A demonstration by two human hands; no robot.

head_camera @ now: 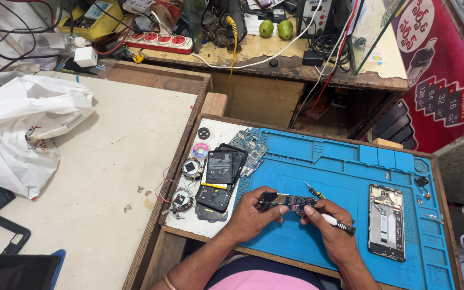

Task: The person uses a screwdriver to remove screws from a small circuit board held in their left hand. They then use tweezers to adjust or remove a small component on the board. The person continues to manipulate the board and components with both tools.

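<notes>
Left hand (253, 215) gripping 1 small circuit board (290, 201); right hand (333, 232) steadying it while clasping 1 screwdriver (335, 222), both working over the blue mat (339, 172), opened phone (386, 221) lying nearby.

Between the fingers (280, 210), a small circuit board (288, 201) with a glinting metal shield. Beneath them, matt blue rubbery mat (339, 172). Beside them, glossy black plastic battery (219, 167). Farther off, worn rough wooden table (151, 236), crinkled white plastic bag (22, 129).
</notes>
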